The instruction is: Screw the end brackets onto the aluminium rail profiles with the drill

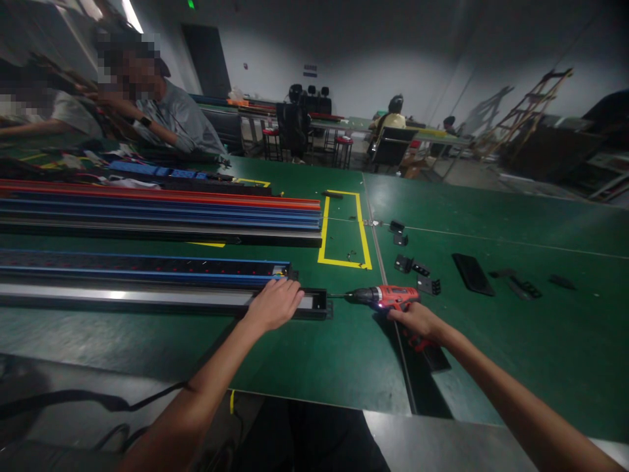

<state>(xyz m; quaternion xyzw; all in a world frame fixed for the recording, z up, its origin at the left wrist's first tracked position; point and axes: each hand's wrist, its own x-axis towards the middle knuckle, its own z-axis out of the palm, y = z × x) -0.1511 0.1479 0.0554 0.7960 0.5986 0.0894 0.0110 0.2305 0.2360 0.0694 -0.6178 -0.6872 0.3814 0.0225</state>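
Note:
My right hand (419,321) is wrapped round the handle of a red and black cordless drill (393,295), its work light lit. The drill lies level, with its long thin bit pointing left at the end of a long black-framed metal rail (171,296). Whether the bit touches the end piece is hard to make out. Near that same end, my left hand (276,305) grips the rail from above, fingers curled over its far edge. Just behind it runs a blue-edged rail (162,264) with a dark inside, close to my left fingertips.
Orange, blue and black profiles (196,213) lie stacked farther back on the green table (491,367). Small black brackets (403,263) and a dark flat case (472,274) are to the right. Yellow tape (363,229) marks a rectangle. Co-workers sit at the back left.

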